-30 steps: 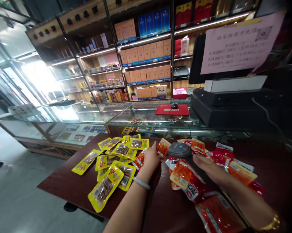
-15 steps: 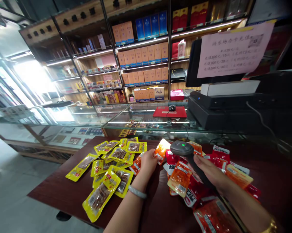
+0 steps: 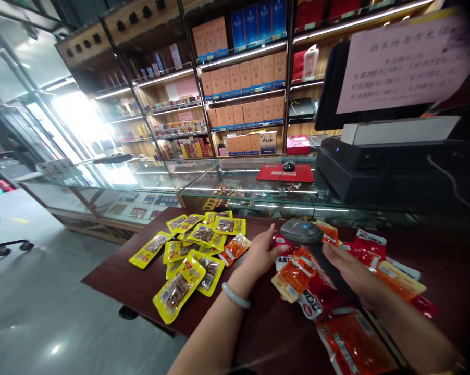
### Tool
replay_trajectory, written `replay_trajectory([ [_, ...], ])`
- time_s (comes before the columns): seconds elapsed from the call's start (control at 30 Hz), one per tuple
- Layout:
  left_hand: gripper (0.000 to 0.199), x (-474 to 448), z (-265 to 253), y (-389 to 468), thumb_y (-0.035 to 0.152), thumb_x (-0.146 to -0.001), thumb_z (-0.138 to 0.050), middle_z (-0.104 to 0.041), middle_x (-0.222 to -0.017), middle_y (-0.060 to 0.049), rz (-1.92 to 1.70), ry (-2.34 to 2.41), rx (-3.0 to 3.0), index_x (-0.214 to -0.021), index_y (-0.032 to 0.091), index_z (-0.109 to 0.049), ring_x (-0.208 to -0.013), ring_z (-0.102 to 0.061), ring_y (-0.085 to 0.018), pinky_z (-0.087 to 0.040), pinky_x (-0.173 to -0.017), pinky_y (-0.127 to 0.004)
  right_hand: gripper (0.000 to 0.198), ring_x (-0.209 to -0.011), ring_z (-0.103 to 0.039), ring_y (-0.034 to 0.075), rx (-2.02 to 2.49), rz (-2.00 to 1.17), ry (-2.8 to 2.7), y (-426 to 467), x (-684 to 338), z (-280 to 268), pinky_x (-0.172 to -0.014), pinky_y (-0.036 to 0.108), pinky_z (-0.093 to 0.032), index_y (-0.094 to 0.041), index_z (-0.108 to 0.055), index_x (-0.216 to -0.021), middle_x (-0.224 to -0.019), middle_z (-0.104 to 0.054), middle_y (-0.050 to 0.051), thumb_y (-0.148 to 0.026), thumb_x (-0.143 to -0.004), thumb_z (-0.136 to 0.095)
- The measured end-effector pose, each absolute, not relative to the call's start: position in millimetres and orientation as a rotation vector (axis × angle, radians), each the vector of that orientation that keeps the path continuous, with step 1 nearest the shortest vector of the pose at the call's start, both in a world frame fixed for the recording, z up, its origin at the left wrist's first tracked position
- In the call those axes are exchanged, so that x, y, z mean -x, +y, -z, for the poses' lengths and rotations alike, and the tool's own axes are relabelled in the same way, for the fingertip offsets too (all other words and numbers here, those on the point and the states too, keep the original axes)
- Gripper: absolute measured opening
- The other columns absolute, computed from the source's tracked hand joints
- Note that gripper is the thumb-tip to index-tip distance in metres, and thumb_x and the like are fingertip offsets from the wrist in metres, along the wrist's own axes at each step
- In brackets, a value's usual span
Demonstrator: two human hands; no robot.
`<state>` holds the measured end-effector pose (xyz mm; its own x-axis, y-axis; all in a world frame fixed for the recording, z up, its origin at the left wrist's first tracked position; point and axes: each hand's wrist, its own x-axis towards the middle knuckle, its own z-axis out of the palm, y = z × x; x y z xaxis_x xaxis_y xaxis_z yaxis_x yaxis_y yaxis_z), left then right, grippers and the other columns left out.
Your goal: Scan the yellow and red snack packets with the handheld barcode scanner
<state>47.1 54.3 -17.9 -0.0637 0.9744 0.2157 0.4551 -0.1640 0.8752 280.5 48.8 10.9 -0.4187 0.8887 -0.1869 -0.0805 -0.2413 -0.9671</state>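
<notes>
Scanner (image 3: 302,232) taken as the landmark; held above the packets at the table's right part, blue light showing on its head. Its handle is gripped by the right hand (image 3: 346,265), fingers wrapped, thumb laid along the top. Just left of the scanner, the left hand (image 3: 260,253) is held half open, thumb and fingers apart, nothing seen in it; whether a red packet under the thumb tip is touched cannot be told. Below the scanner, an orange packet (image 3: 294,277) lies on overlapping red ones; a lone orange packet (image 3: 235,249) lies left of it, beyond the left hand, against the yellow packets (image 3: 203,235). Risks, as judged: packets could be slid or knocked out of order if the loose pile is brushed by the scanner or right forearm; two could be picked up as one, since they overlap and the film looks slick; a code could be misread where glare or a fold crosses it; the orange and yellow groups could be mixed, being in contact. Farther from the scanner, on the glass counter (image 3: 238,182), a red mat (image 3: 267,172) and mouse (image 3: 288,166) are seen; beyond, right, a dark machine (image 3: 342,177) and a pink sheet (image 3: 399,73). Access to the pile's right part is crowded by the right forearm, and a large orange packet (image 3: 354,341) is partly covered there.
</notes>
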Motion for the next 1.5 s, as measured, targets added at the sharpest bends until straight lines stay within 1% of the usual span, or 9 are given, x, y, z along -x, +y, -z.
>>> replay_trajectory([
  [0.13, 0.043, 0.8, -0.4, 44.3, 0.038, -0.075, -0.075, -0.065, -0.122, -0.02, -0.487, 2.379, -1.886, -0.112, 0.017, -0.07, -0.123, -0.052, -0.037, -0.038, -0.104, -0.049, 0.055, -0.044, -0.037, 0.009, 0.986, -1.785, -1.388, 46.6, -276.2, -3.8, -0.042, 0.022, -0.024, -0.02, -0.053, -0.072, -0.056, -0.049, -0.004, -0.075, -0.078, -0.061],
  [0.3, 0.058, 36.0, -2.2, 37.9, 0.055, -0.063, -0.079, -0.059, -0.131, -0.02, -0.074, 2.665, -1.727, -0.104, 0.017, -0.07, -0.124, -0.048, -0.04, -0.039, -0.098, -0.045, 0.054, -0.044, -0.038, 0.008, 0.995, -1.818, -1.353, 42.6, -271.4, -3.3, -0.042, 0.022, -0.024, -0.021, -0.056, -0.079, -0.058, -0.052, -0.003, -0.074, -0.076, -0.064],
  [0.47, 0.063, 17.9, 9.7, 45.2, 0.058, -0.063, -0.078, -0.063, -0.122, -0.02, -0.201, 2.553, -1.804, -0.108, 0.016, -0.062, -0.12, -0.054, -0.037, -0.039, -0.097, -0.044, 0.054, -0.042, -0.038, 0.007, 0.981, -1.837, -1.396, 42.8, -270.4, -1.5, -0.04, 0.02, -0.025, -0.02, -0.053, -0.076, -0.056, -0.05, -0.005, -0.074, -0.079, -0.061],
  [0.63, 0.054, -1.2, 17.7, 51.5, 0.048, -0.071, -0.077, -0.071, -0.1, -0.01, -0.543, 2.303, -1.671, -0.11, 0.021, -0.051, -0.092, -0.067, -0.026, -0.042, -0.072, -0.03, 0.058, -0.04, -0.036, 0.007, 0.957, -1.824, -1.408, 46.4, -268.1, 4.8, -0.039, 0.02, -0.023, -0.021, -0.051, -0.074, -0.054, -0.05, -0.005, -0.077, -0.075, -0.062],
  [0.8, 0.051, -4.4, 19.2, 53.6, 0.049, -0.068, -0.078, -0.068, -0.094, -0.002, -0.849, 2.164, -1.656, -0.102, 0.024, -0.048, -0.086, -0.065, -0.021, -0.039, -0.067, -0.027, 0.059, -0.039, -0.036, 0.006, 0.967, -1.818, -1.382, 47.5, -266.7, 3.1, -0.039, 0.02, -0.023, -0.021, -0.05, -0.076, -0.055, -0.05, -0.005, -0.079, -0.073, -0.062],
  [1.2, 0.048, -9.0, 24.6, 54.7, 0.049, -0.068, -0.077, -0.066, -0.09, -0.002, -0.898, 2.11, -1.652, -0.099, 0.024, -0.049, -0.086, -0.064, -0.023, -0.04, -0.069, -0.028, 0.053, -0.042, -0.036, 0.007, 0.936, -1.789, -1.435, 46.9, -271.1, -1.0, -0.04, 0.021, -0.024, -0.021, -0.051, -0.076, -0.057, -0.049, -0.005, -0.073, -0.082, -0.058],
  [1.3, 0.041, -23.1, 24.2, 58.5, 0.039, -0.07, -0.077, -0.065, -0.087, -0.001, -0.995, 2.012, -1.559, -0.095, 0.023, -0.049, -0.081, -0.063, -0.02, -0.042, -0.069, -0.027, 0.051, -0.042, -0.035, 0.006, 0.9, -1.789, -1.45, 45.9, -272.6, -5.9, -0.04, 0.021, -0.022, -0.021, -0.05, -0.078, -0.057, -0.048, -0.006, -0.071, -0.085, -0.056],
  [1.4, 0.035, -49.6, 22.3, 66.5, 0.02, -0.072, -0.071, -0.068, -0.096, -0.004, -1.135, 1.795, -1.55, -0.1, 0.02, -0.051, -0.089, -0.064, -0.019, -0.047, -0.077, -0.028, 0.052, -0.042, -0.036, 0.007, 0.89, -1.778, -1.447, 46.3, -274.8, -10.7, -0.04, 0.021, -0.023, -0.02, -0.05, -0.079, -0.056, -0.048, -0.006, -0.072, -0.084, -0.056],
  [1.5, 0.043, -73.5, 17.2, 70.4, 0.018, -0.075, -0.067, -0.068, -0.117, -0.01, -1.234, 1.501, -1.665, -0.116, 0.019, -0.054, -0.108, -0.063, -0.022, -0.048, -0.093, -0.033, 0.051, -0.042, -0.038, 0.007, 0.867, -1.771, -1.454, 48.1, -280.9, -16.6, -0.04, 0.021, -0.026, -0.02, -0.05, -0.079, -0.058, -0.048, -0.006, -0.071, -0.085, -0.057],
])
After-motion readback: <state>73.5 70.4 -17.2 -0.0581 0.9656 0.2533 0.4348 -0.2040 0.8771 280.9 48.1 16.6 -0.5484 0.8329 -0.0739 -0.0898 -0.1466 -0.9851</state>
